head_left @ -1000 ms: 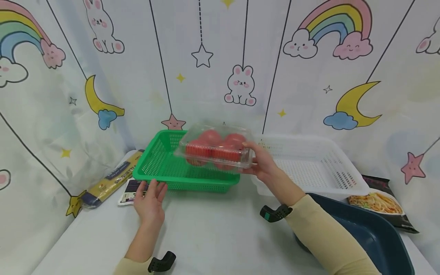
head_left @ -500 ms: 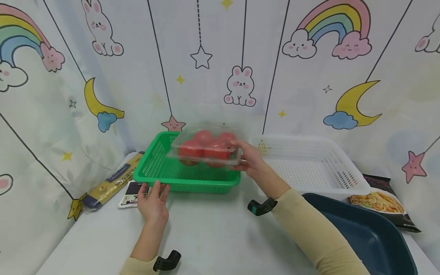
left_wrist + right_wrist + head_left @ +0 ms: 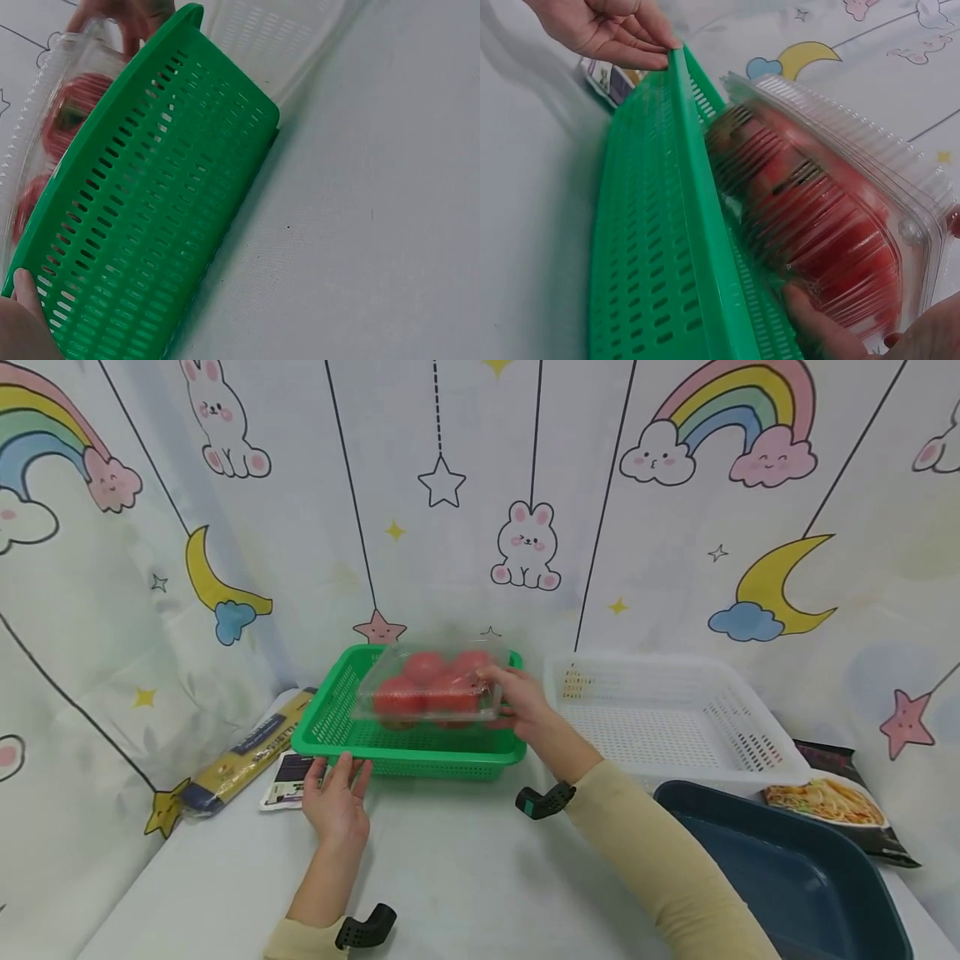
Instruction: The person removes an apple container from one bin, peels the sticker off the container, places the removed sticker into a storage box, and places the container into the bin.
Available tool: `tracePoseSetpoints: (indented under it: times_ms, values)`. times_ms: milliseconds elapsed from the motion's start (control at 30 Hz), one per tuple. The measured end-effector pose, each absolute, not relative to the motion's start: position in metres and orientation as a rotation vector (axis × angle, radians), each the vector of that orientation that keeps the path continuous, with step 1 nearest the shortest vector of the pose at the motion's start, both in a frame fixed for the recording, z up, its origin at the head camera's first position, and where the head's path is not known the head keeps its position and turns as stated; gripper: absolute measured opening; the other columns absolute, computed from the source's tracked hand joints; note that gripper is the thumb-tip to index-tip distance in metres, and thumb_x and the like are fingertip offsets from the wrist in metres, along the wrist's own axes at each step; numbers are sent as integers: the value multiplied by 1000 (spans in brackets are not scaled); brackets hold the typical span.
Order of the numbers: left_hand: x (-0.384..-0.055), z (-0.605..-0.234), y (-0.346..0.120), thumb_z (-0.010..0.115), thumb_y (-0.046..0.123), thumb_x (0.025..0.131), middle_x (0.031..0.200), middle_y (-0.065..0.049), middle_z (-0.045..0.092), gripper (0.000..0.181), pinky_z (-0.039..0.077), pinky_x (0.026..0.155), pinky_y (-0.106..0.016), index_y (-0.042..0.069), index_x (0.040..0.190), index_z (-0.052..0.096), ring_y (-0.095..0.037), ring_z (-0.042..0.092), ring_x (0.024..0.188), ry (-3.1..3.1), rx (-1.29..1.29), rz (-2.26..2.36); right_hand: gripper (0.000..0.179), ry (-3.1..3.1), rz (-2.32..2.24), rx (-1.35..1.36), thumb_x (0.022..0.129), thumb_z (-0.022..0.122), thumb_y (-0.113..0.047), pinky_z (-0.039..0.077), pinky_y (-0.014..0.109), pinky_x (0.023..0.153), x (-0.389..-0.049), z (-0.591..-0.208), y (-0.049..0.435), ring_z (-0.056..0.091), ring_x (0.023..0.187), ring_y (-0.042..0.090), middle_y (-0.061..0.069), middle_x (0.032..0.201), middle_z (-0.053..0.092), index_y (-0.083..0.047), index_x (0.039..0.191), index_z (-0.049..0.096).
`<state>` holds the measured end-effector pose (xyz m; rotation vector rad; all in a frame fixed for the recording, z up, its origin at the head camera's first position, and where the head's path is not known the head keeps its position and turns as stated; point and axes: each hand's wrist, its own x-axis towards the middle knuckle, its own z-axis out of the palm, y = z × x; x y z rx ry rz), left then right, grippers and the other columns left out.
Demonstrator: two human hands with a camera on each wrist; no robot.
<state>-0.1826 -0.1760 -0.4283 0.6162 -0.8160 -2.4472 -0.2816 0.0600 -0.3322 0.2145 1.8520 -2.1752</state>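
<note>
A clear plastic box of tomatoes (image 3: pixel 427 685) is tilted over the green basket (image 3: pixel 442 768), partly inside its rim. My right hand (image 3: pixel 517 697) grips the box by its right end, thumb on top and fingers beneath. The red tomatoes (image 3: pixel 825 217) show through the ribbed plastic in the right wrist view. At the basket's near left rim, my left hand (image 3: pixel 336 802) touches the edge with extended fingertips. One left finger (image 3: pixel 28 292) lies against the basket's outer wall in the left wrist view. Whether the box touches the basket floor is hidden.
A white basket (image 3: pixel 675 727) stands to the right, with a dark blue tub (image 3: pixel 795 868) in front of it. A black noodle packet (image 3: pixel 832 797) lies at far right. Left of the green basket are a long yellow packet (image 3: pixel 243 756) and a small white-and-black packet (image 3: pixel 287 783).
My right hand has carried the tomato box leftward and slightly lower over the green basket. My left hand has shifted slightly right along the rim.
</note>
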Motion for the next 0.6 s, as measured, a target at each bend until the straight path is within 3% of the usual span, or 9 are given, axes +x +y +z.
tracePoseSetpoints:
  times_ms: [600]
  values:
    - [-182, -429, -177, 64, 6, 99, 107, -8, 54, 37, 58, 84, -32, 15, 128, 43, -13, 66, 87, -914, 600, -2456, 80, 1817, -2206, 305, 86, 76, -31, 53, 59, 91, -301, -356, 31, 52, 123, 45, 17, 151, 41, -12, 155, 39]
